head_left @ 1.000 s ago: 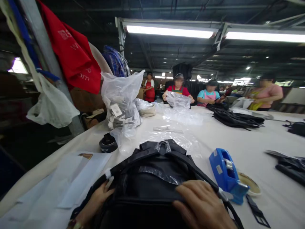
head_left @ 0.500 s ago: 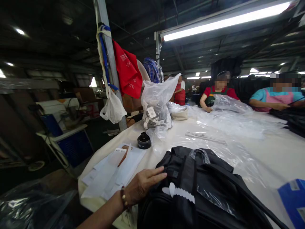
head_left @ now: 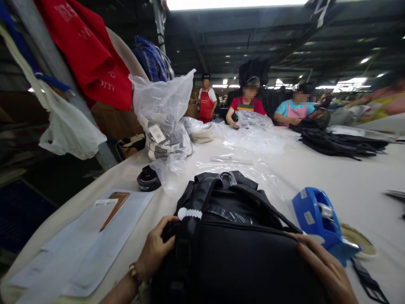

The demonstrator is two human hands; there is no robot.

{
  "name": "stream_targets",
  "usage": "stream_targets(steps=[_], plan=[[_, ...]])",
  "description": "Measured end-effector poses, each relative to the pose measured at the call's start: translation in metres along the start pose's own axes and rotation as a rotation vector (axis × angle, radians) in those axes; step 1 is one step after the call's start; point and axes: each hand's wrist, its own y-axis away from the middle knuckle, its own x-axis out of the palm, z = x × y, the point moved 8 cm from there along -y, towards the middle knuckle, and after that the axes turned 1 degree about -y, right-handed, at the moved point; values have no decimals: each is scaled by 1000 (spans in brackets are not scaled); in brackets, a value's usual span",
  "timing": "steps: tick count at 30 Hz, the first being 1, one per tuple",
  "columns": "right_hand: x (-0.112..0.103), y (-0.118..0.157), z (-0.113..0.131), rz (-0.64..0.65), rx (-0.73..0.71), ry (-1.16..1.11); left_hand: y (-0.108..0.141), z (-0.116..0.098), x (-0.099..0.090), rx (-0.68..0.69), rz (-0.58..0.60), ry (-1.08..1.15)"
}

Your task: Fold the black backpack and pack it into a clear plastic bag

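Note:
A black backpack (head_left: 247, 257) lies on the white-covered table right in front of me, its straps and top handle pointing away. Clear plastic wraps the handle, and a white wavy-edged strip (head_left: 190, 213) sits on the left strap. My left hand (head_left: 156, 247), with a beaded bracelet at the wrist, grips the bag's left edge between thumb and fingers. On the opposite side my right hand (head_left: 325, 264) holds the right edge, fingers laid over the top seam and thumb hidden.
A blue tape dispenser (head_left: 316, 215) stands to the right, beside a tape roll (head_left: 357, 240). White sheets (head_left: 85, 240) with a brown phone-shaped piece lie left. Behind them are a black tape roll (head_left: 148, 179) and a tagged plastic bag (head_left: 164, 126). Co-workers (head_left: 248, 103) sit across the table.
My view has swung right and the backpack now sits squarer to me. The left hand has gone from lying on the bag to gripping its edge. My right hand has come into view on it.

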Motion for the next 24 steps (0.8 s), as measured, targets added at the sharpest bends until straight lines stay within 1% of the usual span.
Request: stream_targets(steps=[2, 3, 5, 7, 9, 12, 14, 16, 18, 20, 22, 24], plan=[[-8, -3, 9, 7, 24, 15, -8, -4, 2, 5, 20, -30], [-13, -1, 8, 8, 30, 28, -7, -5, 2, 3, 58, -42], [-24, 9, -3, 25, 44, 47, 0, -5, 0, 2, 178, -73], [-29, 19, -17, 99, 42, 63, 6, -4, -5, 6, 300, -128], [-28, 24, -24, 195, 41, 88, 5, -7, -10, 22, 375, -201], [-17, 19, -19, 355, 87, 71, -5, -17, -6, 44, 431, -260], [-10, 15, -11, 433, 157, 23, -8, -22, 3, -20, 473, -212], [-8, 13, -4, 439, 203, -1, -5, -26, 13, -106, 518, -115], [-9, 11, -5, 401, 226, 27, -5, -31, 19, -146, 522, -11], [-4, 10, -17, 399, 262, 47, -13, -31, 23, -166, 483, 62], [5, 6, -35, 388, 294, 50, -25, -17, 29, -243, 432, 68], [15, -2, -51, 340, 295, 86, -38, 4, 38, -337, 408, 51]])
